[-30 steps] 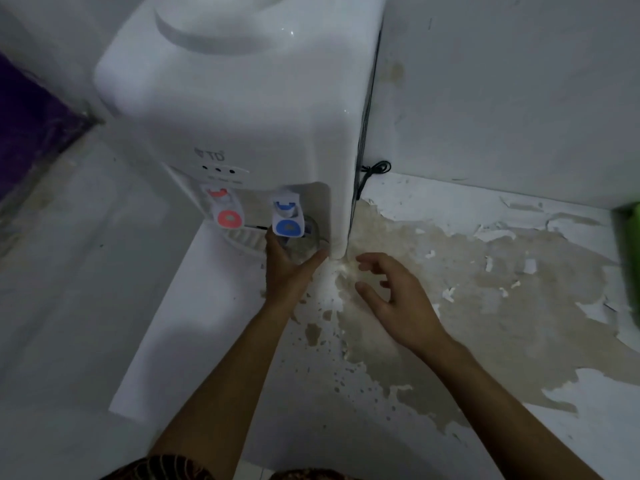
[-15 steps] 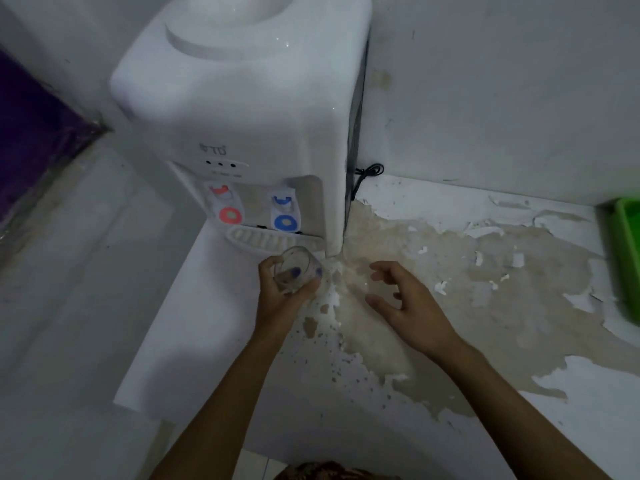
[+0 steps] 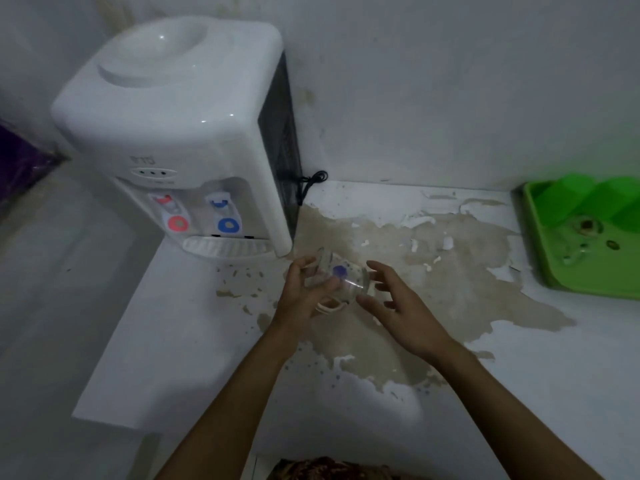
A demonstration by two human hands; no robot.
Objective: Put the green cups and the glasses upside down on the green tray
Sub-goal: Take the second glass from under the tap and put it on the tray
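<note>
The person is carrying a clear glass (image 3: 341,280) toward the green tray (image 3: 585,271), which sits well apart at the right of the peeling white counter (image 3: 519,375), two green cups (image 3: 588,199) already inverted on it. The left hand (image 3: 301,296) is wrapped around the glass, which is tipped on its side, long axis running left to right, mouth apparently toward the open, unladen right hand (image 3: 398,306) just beside it. Next, I'd judge: hand it across, invert, set down.

Clear glass (image 3: 341,277) — smooth, see-through; glossy white plastic dispenser (image 3: 180,116) at upper left; shiny green plastic tray (image 3: 588,271) at right; matt white countertop (image 3: 519,375) — peeling, rough.
</note>
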